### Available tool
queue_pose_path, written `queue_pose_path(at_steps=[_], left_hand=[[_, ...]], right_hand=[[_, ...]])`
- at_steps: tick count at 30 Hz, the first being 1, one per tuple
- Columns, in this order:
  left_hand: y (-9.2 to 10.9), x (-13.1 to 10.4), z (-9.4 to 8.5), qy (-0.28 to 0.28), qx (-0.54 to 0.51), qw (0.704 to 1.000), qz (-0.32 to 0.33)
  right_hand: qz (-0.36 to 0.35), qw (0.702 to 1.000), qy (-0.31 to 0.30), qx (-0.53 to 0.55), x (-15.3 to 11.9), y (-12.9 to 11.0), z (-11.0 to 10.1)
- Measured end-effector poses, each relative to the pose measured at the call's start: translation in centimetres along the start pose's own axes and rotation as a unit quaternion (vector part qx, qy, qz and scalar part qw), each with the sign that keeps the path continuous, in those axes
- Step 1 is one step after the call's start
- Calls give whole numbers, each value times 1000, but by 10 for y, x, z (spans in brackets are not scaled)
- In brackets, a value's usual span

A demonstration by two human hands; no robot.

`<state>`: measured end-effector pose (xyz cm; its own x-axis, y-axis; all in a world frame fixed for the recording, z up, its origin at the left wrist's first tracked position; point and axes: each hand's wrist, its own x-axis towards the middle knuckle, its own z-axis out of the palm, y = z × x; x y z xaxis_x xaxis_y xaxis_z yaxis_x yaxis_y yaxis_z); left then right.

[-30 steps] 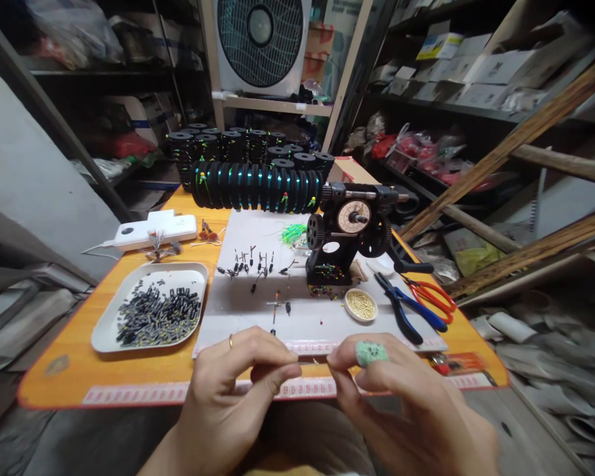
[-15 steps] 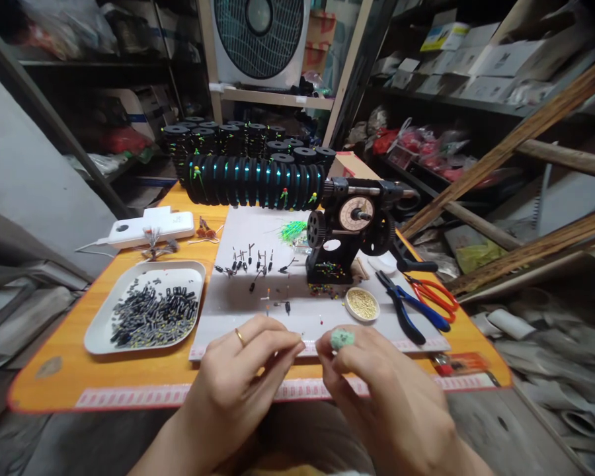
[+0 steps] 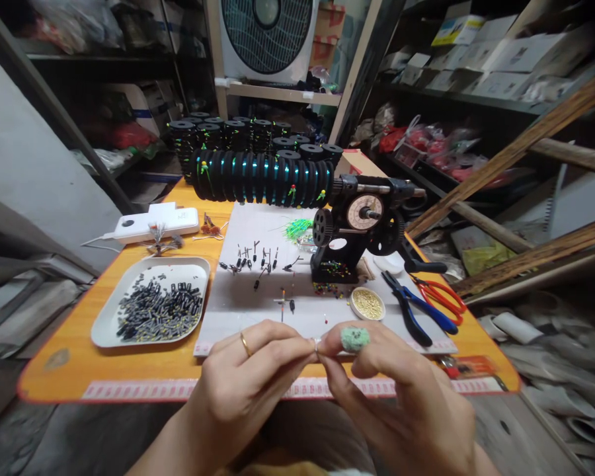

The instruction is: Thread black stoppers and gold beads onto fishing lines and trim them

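Observation:
My left hand, with a gold ring, is closed in a pinch at the front edge of the white board. Opposite it, my right hand pinches too, a green wrap around one finger. The fingertips of both hands meet around something tiny and pale, too small to name. Just beyond lie a small black piece and a thin orange-tipped stick. A dish of gold beads sits past my right hand, and a lone red bead lies between.
A white tray holds many small black and grey pieces at left. Behind the board's middle stands a black winding machine carrying a row of black spools. Blue-handled pliers and red-handled pliers lie right. A power strip is back left.
My hands have come together; the fingertips, apart before, now meet. The whole view has shifted slightly, with the table items appearing a little further right.

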<state>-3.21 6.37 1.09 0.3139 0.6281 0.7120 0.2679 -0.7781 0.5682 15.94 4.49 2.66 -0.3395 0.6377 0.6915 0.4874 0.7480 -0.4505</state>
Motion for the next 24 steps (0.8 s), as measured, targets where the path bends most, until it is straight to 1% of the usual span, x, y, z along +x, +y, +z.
queue_pose_path(at_steps=[5, 9, 11, 14, 18, 21, 24], left_hand=[[2, 2, -5, -2, -20, 1000, 3], [1, 3, -8, 29, -29, 999, -21], [1, 3, -9, 34, -21, 998, -38], [2, 1, -10, 24, -11, 998, -58], [3, 0, -10, 2, 19, 998, -58], [4, 2, -10, -17, 36, 997, -63], [5, 3, -8, -27, 42, 996, -69]], right_hand=[[38, 998, 26, 54, 0, 0, -1], [53, 996, 42, 55, -3, 2, -3], [58, 996, 50, 48, -5, 3, -5], [66, 995, 51, 49, -9, 5, -6], [81, 993, 56, 60, -14, 6, -4], [60, 995, 67, 49, -15, 7, 0], [4, 999, 54, 1, -13, 7, 5]])
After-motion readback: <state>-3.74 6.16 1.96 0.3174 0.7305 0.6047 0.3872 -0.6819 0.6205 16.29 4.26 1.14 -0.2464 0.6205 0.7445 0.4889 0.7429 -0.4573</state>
